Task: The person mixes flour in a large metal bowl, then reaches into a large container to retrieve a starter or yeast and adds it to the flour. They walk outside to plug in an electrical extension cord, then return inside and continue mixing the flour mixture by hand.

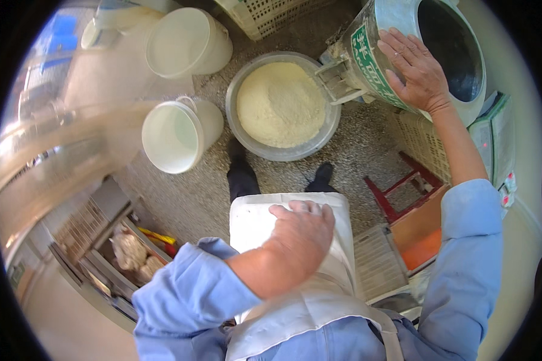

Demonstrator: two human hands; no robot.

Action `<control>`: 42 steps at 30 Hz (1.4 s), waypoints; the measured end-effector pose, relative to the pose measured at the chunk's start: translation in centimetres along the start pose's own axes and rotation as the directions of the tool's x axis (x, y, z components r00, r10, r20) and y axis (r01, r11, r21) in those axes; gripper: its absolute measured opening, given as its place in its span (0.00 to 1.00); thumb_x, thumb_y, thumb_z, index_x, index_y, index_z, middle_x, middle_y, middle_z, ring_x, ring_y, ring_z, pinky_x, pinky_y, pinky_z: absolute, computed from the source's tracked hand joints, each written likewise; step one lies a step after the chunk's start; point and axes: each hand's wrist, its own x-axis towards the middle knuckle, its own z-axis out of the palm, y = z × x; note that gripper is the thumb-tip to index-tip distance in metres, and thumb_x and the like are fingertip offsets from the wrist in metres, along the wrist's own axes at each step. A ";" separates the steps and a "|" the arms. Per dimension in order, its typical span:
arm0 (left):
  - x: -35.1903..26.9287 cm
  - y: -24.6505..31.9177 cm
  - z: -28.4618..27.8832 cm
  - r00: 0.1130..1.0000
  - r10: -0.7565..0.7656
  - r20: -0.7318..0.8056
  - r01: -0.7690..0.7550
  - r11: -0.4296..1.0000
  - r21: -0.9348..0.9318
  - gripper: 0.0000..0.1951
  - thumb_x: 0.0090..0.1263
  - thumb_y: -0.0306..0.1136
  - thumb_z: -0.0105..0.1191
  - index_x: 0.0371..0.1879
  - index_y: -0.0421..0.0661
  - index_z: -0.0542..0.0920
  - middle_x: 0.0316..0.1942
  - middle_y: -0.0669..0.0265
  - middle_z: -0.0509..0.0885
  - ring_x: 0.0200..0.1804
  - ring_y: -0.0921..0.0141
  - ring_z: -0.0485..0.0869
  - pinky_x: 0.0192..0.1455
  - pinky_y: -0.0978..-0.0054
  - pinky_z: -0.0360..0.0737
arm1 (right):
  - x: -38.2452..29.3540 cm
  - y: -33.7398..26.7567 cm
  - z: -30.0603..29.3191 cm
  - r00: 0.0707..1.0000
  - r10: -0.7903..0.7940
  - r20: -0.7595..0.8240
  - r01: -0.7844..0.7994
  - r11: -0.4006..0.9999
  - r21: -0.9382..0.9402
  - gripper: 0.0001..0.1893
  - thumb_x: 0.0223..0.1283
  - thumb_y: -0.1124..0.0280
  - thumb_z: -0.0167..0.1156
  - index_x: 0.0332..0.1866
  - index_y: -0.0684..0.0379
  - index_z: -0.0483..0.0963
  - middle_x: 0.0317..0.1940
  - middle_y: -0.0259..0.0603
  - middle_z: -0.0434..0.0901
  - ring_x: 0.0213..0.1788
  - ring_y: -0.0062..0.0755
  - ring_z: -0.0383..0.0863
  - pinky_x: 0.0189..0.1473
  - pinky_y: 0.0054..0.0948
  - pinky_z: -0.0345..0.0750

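My right hand (414,72) lies flat on the metal drum of a dough mixer (390,25), beside its wide dark mouth. Its fingers are spread slightly and hold nothing. A green label with white writing (372,67) runs along the drum below the fingers. My left hand (302,230) hovers over my white apron (253,221), back upward and slightly blurred. Its thumb stands off from the bent fingers, with nothing visible in it. Before my feet, a large round metal basin (282,155) holds a mound of pale yellow flour-like powder (284,104).
Two white plastic buckets (214,131) (219,49) stand left of the basin. Plastic crates (275,18) (422,140) sit behind it and under the mixer. A dark red stool frame (393,194) lies to the right. A worktable (117,113) lines the left, near an open drawer (131,252).
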 end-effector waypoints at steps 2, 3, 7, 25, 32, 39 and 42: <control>1.2 -4.3 2.9 0.996 0.067 0.062 -0.059 0.991 -0.119 0.32 0.61 0.38 0.54 0.63 0.41 0.60 0.53 0.52 0.74 0.54 0.56 0.75 0.48 0.52 0.73 | 0.4 -1.2 0.3 0.996 0.068 -0.051 -0.068 0.998 0.006 0.25 0.53 0.68 0.55 0.60 0.56 0.66 0.63 0.38 0.64 0.66 0.37 0.61 0.66 0.37 0.59; 1.7 -6.4 4.2 0.993 0.099 0.058 -0.085 0.976 -0.199 0.33 0.60 0.39 0.54 0.63 0.41 0.60 0.53 0.51 0.74 0.54 0.55 0.75 0.50 0.54 0.73 | 0.7 -1.9 0.5 0.986 0.075 -0.147 -0.070 0.997 0.039 0.25 0.52 0.69 0.55 0.59 0.57 0.66 0.63 0.39 0.65 0.66 0.37 0.61 0.66 0.38 0.60; 4.5 -14.2 9.3 0.997 0.060 0.051 -0.035 0.920 -0.389 0.32 0.62 0.43 0.53 0.63 0.41 0.61 0.54 0.49 0.72 0.56 0.53 0.72 0.59 0.60 0.68 | 0.1 -13.7 3.9 0.926 0.287 -0.244 -0.229 0.943 0.240 0.13 0.46 0.74 0.59 0.41 0.58 0.71 0.44 0.43 0.73 0.53 0.44 0.72 0.59 0.40 0.69; 36.1 -46.9 27.7 0.413 -0.908 -0.065 0.276 0.193 -0.942 0.30 0.69 0.49 0.40 0.65 0.44 0.59 0.64 0.53 0.64 0.64 0.58 0.64 0.61 0.59 0.64 | -19.5 -30.0 44.4 -0.102 0.774 0.625 -0.981 -0.183 0.067 0.25 0.54 0.63 0.54 0.56 0.66 0.64 0.52 0.61 0.69 0.55 0.57 0.70 0.59 0.41 0.66; 40.1 -51.4 27.1 0.564 -0.824 0.046 -0.023 -0.072 -0.997 0.20 0.69 0.45 0.42 0.45 0.39 0.76 0.39 0.60 0.78 0.40 0.67 0.77 0.41 0.69 0.75 | -20.1 -25.7 50.4 -0.134 0.754 0.643 -0.935 -0.311 0.170 0.18 0.54 0.64 0.55 0.46 0.67 0.69 0.43 0.56 0.76 0.47 0.52 0.76 0.50 0.42 0.71; 38.7 -50.4 28.2 0.564 -0.826 0.008 -0.181 -0.134 -0.974 0.24 0.68 0.49 0.47 0.52 0.41 0.71 0.38 0.64 0.78 0.36 0.69 0.78 0.38 0.71 0.77 | -21.0 -27.6 47.5 -0.179 0.627 0.758 -0.800 -0.541 0.259 0.21 0.56 0.67 0.56 0.52 0.69 0.64 0.45 0.54 0.72 0.46 0.45 0.75 0.48 0.37 0.70; 35.1 -47.2 28.2 0.647 -0.757 0.093 -0.226 -0.307 -0.924 0.26 0.68 0.51 0.46 0.54 0.40 0.71 0.45 0.62 0.79 0.44 0.67 0.79 0.47 0.69 0.77 | -23.6 -32.1 41.6 -0.231 0.588 0.775 -0.763 -0.604 0.230 0.20 0.55 0.68 0.57 0.50 0.68 0.65 0.44 0.52 0.72 0.44 0.41 0.74 0.47 0.37 0.70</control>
